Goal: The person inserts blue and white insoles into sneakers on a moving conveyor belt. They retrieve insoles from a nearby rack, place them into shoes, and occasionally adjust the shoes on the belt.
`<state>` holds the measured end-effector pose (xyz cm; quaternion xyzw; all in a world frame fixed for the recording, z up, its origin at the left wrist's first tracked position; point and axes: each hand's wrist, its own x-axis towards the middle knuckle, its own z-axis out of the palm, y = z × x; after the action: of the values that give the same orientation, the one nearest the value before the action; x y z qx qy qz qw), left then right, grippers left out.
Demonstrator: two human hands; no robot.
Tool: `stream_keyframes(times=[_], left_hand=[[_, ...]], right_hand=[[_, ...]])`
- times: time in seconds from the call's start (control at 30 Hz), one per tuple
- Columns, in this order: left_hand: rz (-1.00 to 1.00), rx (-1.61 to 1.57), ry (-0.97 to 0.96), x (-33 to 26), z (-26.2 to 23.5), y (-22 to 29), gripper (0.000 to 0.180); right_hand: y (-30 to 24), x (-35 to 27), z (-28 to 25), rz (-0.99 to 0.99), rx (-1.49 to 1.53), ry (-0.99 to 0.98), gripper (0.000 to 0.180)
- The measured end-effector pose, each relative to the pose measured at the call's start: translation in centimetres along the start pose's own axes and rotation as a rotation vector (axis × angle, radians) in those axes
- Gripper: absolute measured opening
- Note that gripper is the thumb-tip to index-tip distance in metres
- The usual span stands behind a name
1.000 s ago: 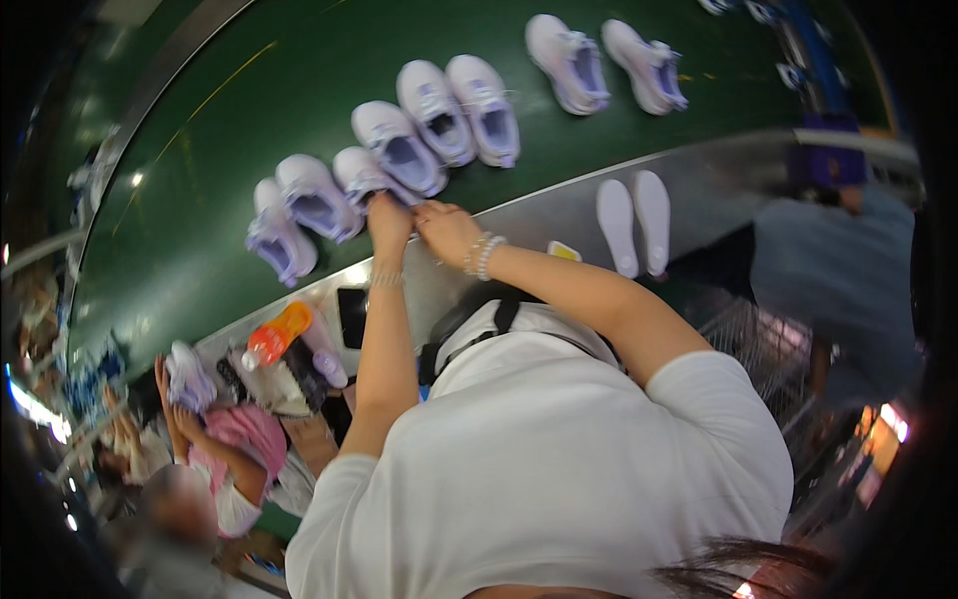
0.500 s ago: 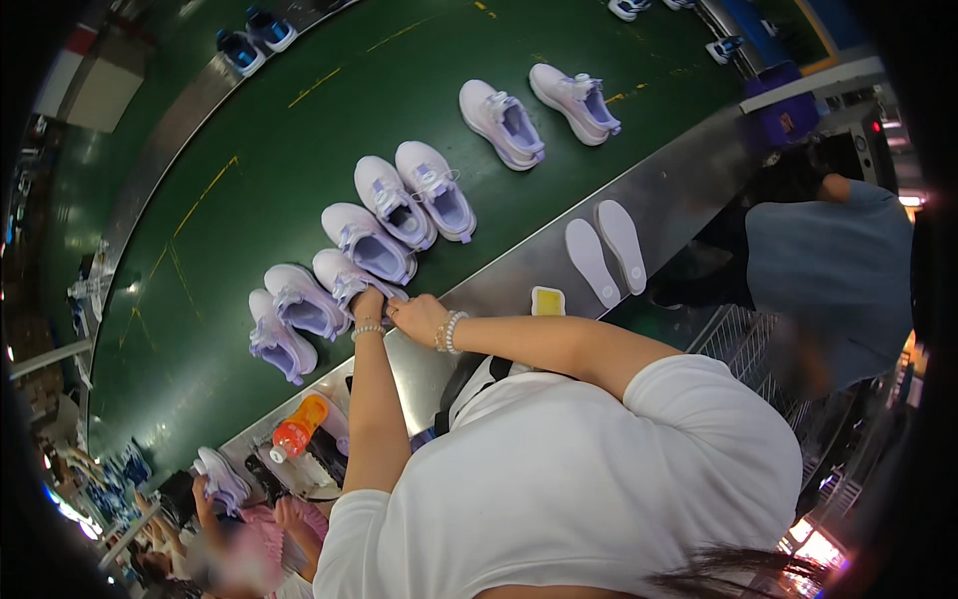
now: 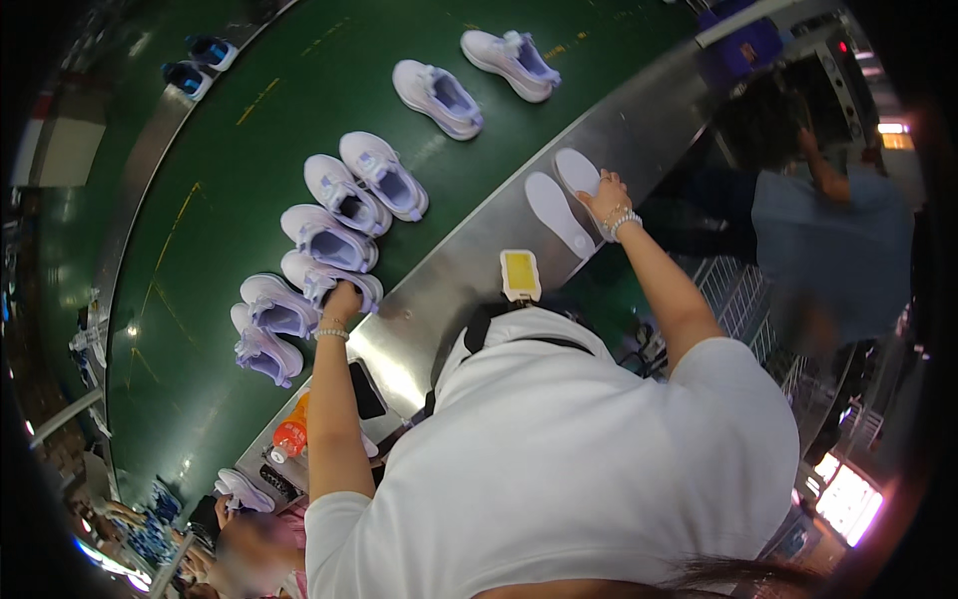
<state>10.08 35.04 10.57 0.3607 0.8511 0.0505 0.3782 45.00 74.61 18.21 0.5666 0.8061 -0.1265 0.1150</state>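
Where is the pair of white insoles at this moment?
In the head view, the pair of white insoles lies right of centre on the metal ledge, beyond the yellow card; the right hand touches one.

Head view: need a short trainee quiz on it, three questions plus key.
1. Multiple choice: what is the right hand touching?
A) a bottle
B) a white insole
C) a basket

2. True or false: the left hand is at a blue shoe.

3. Fill in: the surface under the row of shoes is ____.

Key:
1. B.
2. False; it is at a white-and-lilac shoe.
3. Green.
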Motion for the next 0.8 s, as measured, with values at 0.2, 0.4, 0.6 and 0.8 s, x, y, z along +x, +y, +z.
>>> stream_keyframes(times=[0.2,0.4,0.6,0.8], left_hand=[[0.015,0.109,0.114,1.5,0.5,-1.6,0.027],[-0.187,0.405,0.017,-1.2,-5.8,0.7,0.024],[0.227,0.045,0.587,-3.3,-4.8,7.3,0.04],[0.011,-0.052,0.51,-0.8,-0.9,8.0,0.03]], right_hand=[[1.6,-1.3,-0.2,-0.052,-0.025,-0.084,0.07],[2.7,-0.6,0.2,-0.067,0.014,-0.011,0.064],[5.4,-0.1,0.8,-0.049,0.115,0.008,0.058],[6.1,1.0,1.2,-0.074,0.161,0.041,0.052]])
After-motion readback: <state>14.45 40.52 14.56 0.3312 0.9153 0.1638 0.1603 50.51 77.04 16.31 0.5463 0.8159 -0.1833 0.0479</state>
